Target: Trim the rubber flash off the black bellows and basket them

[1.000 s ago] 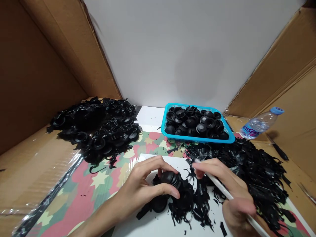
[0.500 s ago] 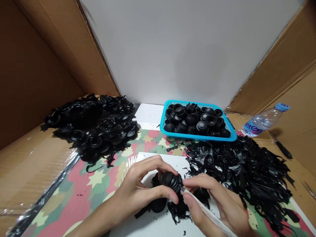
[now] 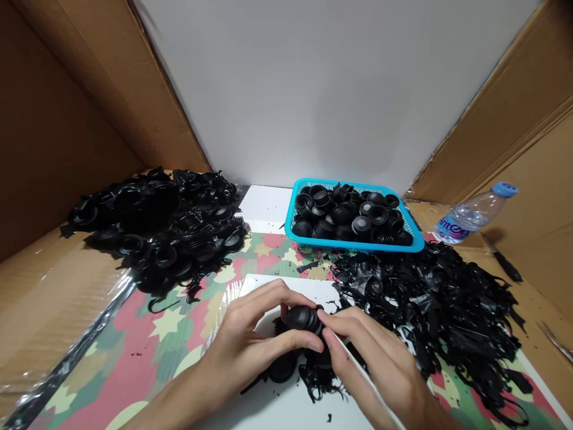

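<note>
A ribbed black rubber part (image 3: 302, 318) is pinched between the thumb and fingers of my left hand (image 3: 253, 334), above a white board (image 3: 264, 406). My right hand (image 3: 376, 358) is closed on a thin white-handled tool (image 3: 364, 375), its fingertips right at the part's right side. The tool's tip is hidden by the fingers and the part. Under the hands, another round black part (image 3: 283, 369) and black scraps (image 3: 317, 382) lie on the board.
A blue basket (image 3: 353, 245) of black parts stands at the back. Black parts are heaped (image 3: 165, 233) at the left, shreds (image 3: 447, 310) at the right. A water bottle (image 3: 470, 216) leans by a black-handled tool (image 3: 508, 266).
My right hand has moved slightly left and up, its fingertips now closer against the part. The part is turned a little in my left hand. The whole view has shifted slightly.
</note>
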A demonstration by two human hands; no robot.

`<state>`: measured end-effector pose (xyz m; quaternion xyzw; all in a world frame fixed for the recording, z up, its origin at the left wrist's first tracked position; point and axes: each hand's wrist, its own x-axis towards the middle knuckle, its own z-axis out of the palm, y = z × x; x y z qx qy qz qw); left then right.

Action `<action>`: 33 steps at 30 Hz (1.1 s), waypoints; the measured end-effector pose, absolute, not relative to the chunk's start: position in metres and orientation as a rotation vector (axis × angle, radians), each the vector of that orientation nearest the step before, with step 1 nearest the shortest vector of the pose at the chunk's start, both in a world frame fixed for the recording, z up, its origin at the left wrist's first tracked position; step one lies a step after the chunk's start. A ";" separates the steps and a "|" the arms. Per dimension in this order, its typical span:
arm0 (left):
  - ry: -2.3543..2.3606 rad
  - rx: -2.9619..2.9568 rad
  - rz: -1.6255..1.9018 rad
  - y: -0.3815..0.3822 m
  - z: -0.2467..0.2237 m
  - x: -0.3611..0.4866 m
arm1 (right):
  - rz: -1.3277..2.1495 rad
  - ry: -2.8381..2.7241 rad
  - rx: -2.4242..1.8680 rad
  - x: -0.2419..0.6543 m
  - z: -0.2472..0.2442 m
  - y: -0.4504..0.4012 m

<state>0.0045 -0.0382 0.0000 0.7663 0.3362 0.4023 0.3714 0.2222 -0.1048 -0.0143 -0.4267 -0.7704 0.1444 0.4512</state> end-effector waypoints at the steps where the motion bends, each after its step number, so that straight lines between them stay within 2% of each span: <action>1: 0.875 1.972 1.040 -0.039 -0.001 0.005 | 0.307 -1.894 -1.087 0.219 -0.016 -0.105; 11: 0.911 1.912 1.055 -0.031 -0.004 0.016 | 0.077 -1.712 -1.351 0.193 -0.030 -0.102; 16: 0.934 1.912 1.054 -0.029 0.002 0.021 | 0.152 -1.601 -1.349 0.184 -0.041 -0.102; 21: 0.938 1.887 1.052 -0.033 0.005 0.021 | 0.151 -1.624 -1.397 0.208 -0.024 -0.096; 25: 0.900 1.825 0.997 -0.032 0.010 0.013 | 0.329 -1.545 -1.503 0.226 -0.023 -0.093; 33: 0.863 1.677 0.908 -0.030 0.007 0.000 | 0.589 -1.552 -1.344 0.221 -0.024 -0.102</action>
